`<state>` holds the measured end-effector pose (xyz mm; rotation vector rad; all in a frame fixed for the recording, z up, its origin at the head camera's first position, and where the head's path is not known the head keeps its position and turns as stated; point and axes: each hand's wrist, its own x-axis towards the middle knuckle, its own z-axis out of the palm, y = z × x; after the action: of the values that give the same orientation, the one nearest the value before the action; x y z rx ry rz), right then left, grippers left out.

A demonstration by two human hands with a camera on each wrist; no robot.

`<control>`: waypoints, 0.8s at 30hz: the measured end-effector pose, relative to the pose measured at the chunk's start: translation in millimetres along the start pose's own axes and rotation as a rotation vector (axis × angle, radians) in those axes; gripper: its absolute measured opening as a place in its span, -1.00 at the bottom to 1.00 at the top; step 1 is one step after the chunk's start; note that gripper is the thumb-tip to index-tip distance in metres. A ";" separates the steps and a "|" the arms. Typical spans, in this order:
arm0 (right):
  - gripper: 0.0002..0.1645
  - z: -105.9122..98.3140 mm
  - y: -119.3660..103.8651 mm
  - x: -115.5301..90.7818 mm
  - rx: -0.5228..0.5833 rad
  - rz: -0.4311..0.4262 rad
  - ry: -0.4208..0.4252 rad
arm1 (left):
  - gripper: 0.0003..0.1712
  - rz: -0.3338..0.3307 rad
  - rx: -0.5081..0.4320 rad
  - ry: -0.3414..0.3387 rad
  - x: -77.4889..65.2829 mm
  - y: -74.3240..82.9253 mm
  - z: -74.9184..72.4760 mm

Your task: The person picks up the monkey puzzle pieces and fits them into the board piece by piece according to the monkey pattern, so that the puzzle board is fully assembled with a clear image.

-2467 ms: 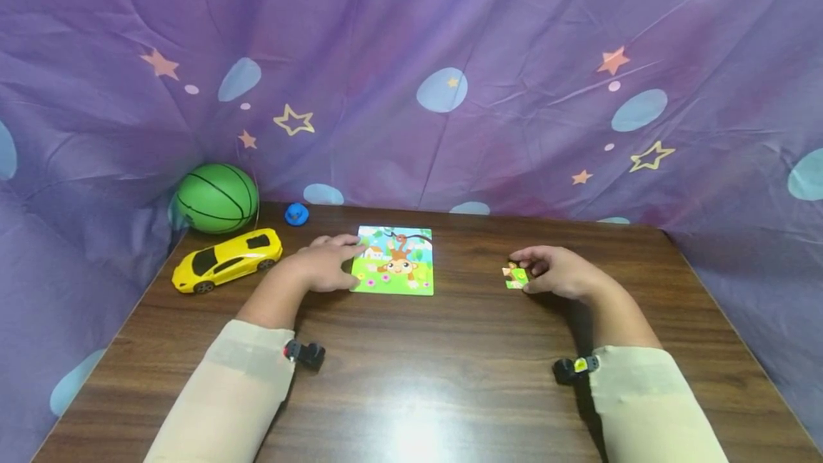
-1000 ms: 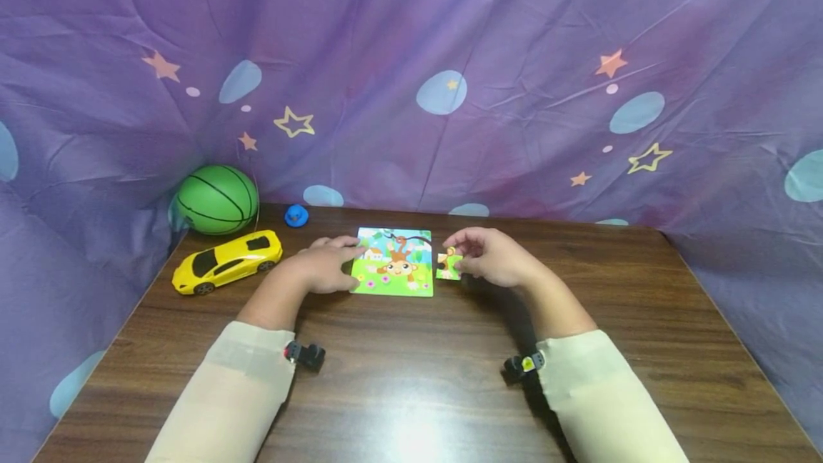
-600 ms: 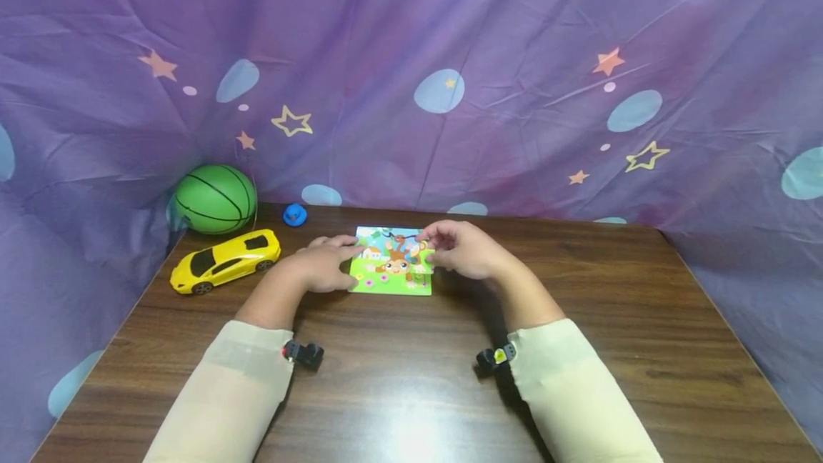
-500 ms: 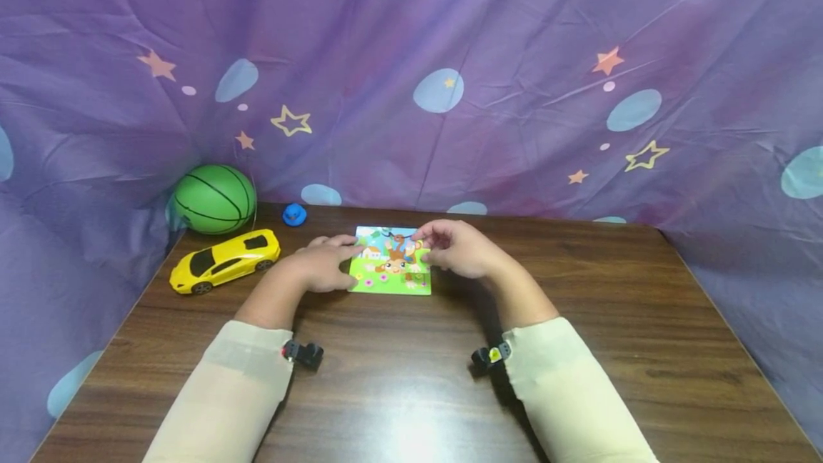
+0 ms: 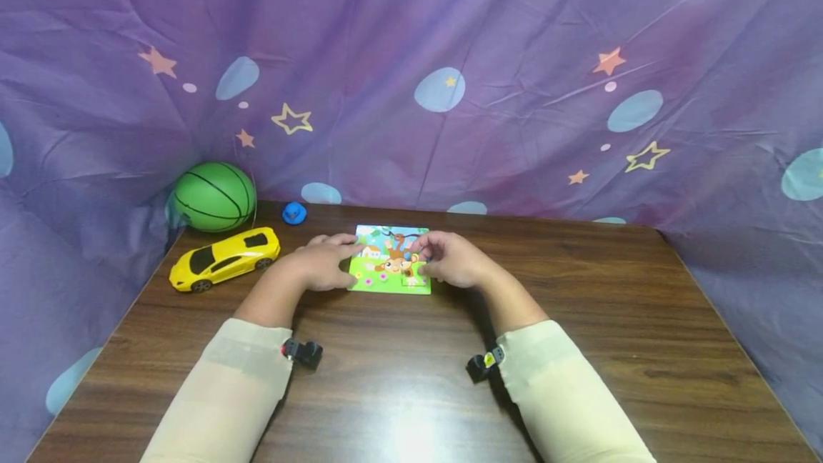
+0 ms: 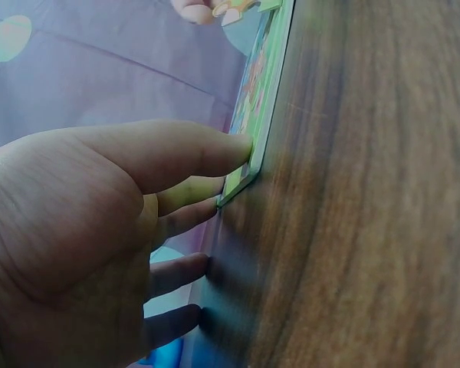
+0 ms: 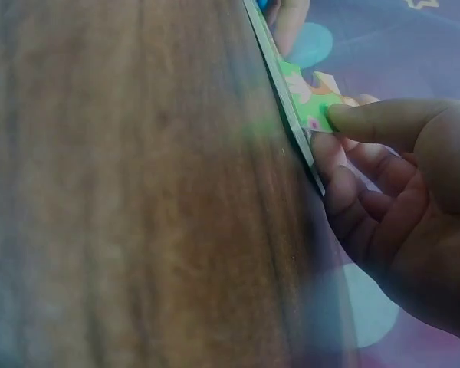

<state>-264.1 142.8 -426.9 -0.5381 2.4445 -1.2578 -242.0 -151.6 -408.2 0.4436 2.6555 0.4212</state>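
A square jigsaw board [image 5: 379,286] with a cartoon monkey picture lies on the table. My left hand [image 5: 323,264] rests at its left side, fingers spread, the thumb [image 6: 228,153] on the near left corner. Over the right part of the board, my right hand [image 5: 458,260] pinches a small green jigsaw piece [image 7: 313,106] between thumb and fingers. In the right wrist view the piece stands tilted up from the board, its lower edge at or close to the surface. Whether it touches, I cannot tell. The fingers hide part of the board's right edge.
A yellow toy car [image 5: 225,260] stands left of my left hand. Behind it sits a green ball [image 5: 215,196], with a blue rubber duck [image 5: 294,213] to its right. The brown wooden table [image 5: 398,363] ends at a purple curtain [image 5: 386,91] at the back.
My right hand has carried the jigsaw piece leftward from the right side of the table to above the board, then slightly lower and left. My left hand has stayed put.
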 end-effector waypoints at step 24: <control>-0.43 -0.5 0.5 0.4 -0.278 0.012 -0.042 | -0.06 -0.002 -0.006 0.007 1.7 -1.2 1.5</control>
<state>-264.7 143.3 -427.1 -0.6136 2.5982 -0.8956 -243.1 -151.7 -410.5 0.4387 2.6606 0.4308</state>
